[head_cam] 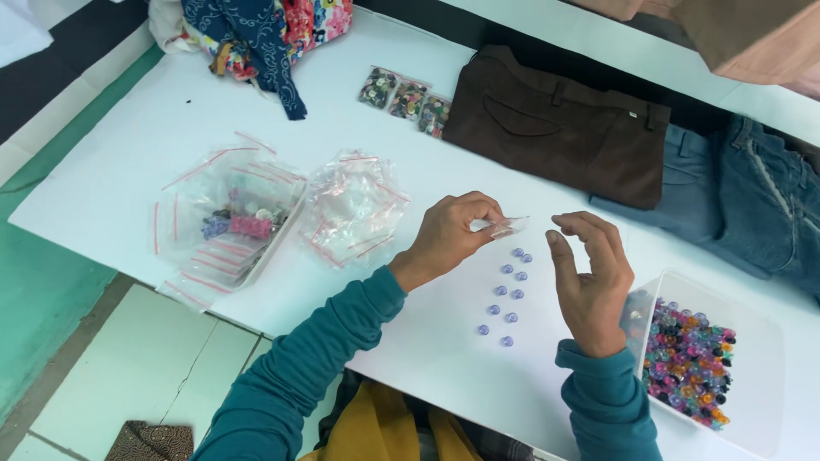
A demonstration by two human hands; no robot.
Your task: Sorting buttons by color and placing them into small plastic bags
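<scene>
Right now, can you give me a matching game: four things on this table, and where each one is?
Things:
1. small clear bag
2. lilac buttons
3. tub of mixed buttons
4. brown trousers

Places:
A. far side of the table, beside the jeans
B. two rows on the table between the hands
C. pinched in the left hand
D. by the right hand, near the table's right end

Pairs: 1-C, 2-B, 3-D, 4-A
</scene>
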